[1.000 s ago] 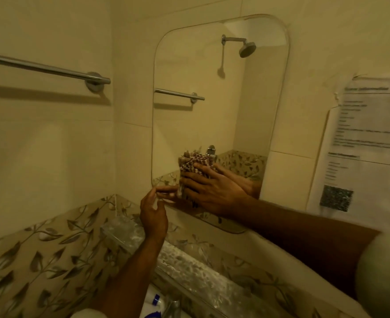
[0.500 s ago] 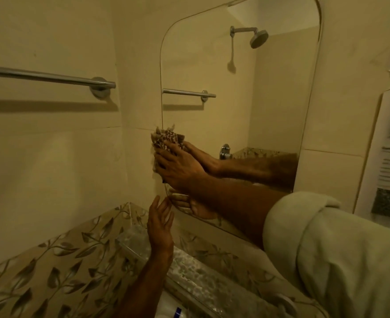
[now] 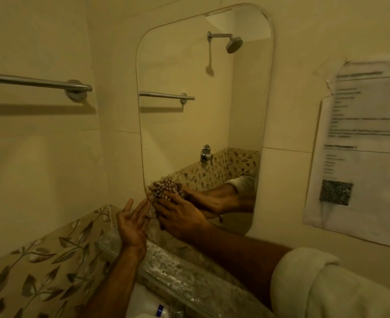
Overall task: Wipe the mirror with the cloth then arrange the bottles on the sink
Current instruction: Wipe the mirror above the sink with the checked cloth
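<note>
A tall mirror (image 3: 203, 106) with rounded corners hangs on the tiled wall. My right hand (image 3: 180, 216) presses a brown-and-white patterned cloth (image 3: 164, 189) against the mirror's lower left corner. My left hand (image 3: 132, 223) is held up just left of the cloth, palm open and fingers spread, fingertips near the cloth's edge. A white bottle with a blue cap (image 3: 158, 311) peeks out at the bottom edge, below a glass shelf (image 3: 173, 269). The sink itself is mostly out of view.
A chrome towel bar (image 3: 35, 82) is fixed to the left wall. Printed paper sheets (image 3: 361, 152) are taped to the wall right of the mirror. Leaf-patterned tiles (image 3: 42, 265) run below. The mirror reflects a shower head and a valve.
My right hand has carried the cloth down from the mirror's left edge at mid height to its lower left corner. My left hand stays open beside it.
</note>
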